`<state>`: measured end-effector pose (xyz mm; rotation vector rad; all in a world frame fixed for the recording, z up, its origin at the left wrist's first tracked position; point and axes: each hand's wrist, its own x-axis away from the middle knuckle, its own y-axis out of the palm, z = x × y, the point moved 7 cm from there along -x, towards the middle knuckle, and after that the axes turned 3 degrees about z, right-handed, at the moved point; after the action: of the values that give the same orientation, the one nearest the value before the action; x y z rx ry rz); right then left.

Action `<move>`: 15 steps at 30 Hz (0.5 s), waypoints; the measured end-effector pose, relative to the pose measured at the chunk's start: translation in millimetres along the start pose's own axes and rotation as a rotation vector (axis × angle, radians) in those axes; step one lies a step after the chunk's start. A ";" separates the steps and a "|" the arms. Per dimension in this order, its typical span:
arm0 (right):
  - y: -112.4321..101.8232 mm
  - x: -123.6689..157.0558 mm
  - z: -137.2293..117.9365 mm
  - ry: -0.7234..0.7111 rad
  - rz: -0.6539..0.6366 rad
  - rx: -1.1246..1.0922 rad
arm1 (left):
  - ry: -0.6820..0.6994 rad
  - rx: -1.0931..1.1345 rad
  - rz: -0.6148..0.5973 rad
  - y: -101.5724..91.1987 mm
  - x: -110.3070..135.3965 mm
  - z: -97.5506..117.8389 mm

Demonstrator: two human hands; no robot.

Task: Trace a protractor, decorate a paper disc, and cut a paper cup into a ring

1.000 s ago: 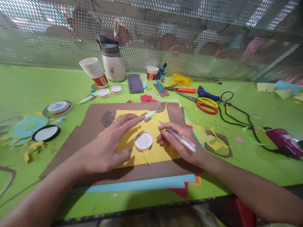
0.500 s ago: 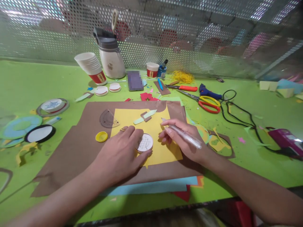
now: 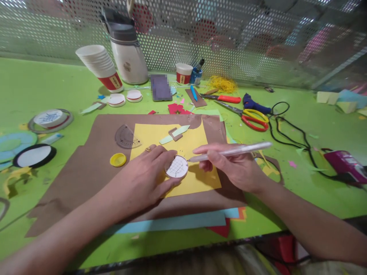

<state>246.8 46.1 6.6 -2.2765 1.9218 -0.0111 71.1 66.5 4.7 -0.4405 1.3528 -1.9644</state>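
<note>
Between its thumb and fingers, my left hand [image 3: 146, 172] grips a round white disc [image 3: 177, 167] with a grid of dark lines. The disc rests on a yellow paper sheet [image 3: 205, 181]. My right hand [image 3: 237, 168] is closed around a clear-barrelled pen [image 3: 243, 148], its tip at the disc's right edge; whether it touches cannot be told. Above the disc lies a pale green strip [image 3: 182, 131] with a brown paper piece [image 3: 175, 134] around it. A protractor [image 3: 126, 137] and a yellow cap [image 3: 117, 160] lie left of the yellow sheet.
Brown sheets [image 3: 74, 179] lie under the yellow one. Behind them are stacked paper cups [image 3: 99, 65], a grey-topped jug [image 3: 129, 57], yellow-and-red scissors [image 3: 255, 119] and a blue glue gun [image 3: 255, 105]. A black cord [image 3: 295, 135] runs along the right. A perforated metal screen [image 3: 243, 42] closes the back.
My right hand has brought the pen tip left and down to the disc's edge, and the pen's back end has swung up to the right. The camera view has shifted slightly.
</note>
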 end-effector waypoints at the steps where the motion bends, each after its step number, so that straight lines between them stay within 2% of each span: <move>1: -1.8 -1.4 0.8 0.007 0.024 0.005 | -0.003 0.006 -0.006 -0.7 -0.1 -0.1; 6: -8.0 -8.2 4.8 0.034 0.095 -0.033 | -0.013 0.047 -0.021 -6.0 5.1 -2.6; 11: -9.1 -8.5 3.1 0.016 0.097 -0.088 | -0.043 0.067 -0.060 -8.6 9.2 -7.8; 15: -4.4 -2.8 -3.7 -0.052 0.070 0.016 | -0.061 0.056 -0.083 -7.6 8.1 -8.0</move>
<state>250.2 49.1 11.1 -2.1760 1.9669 0.0409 57.7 67.8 7.6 -0.5338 1.2564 -2.0342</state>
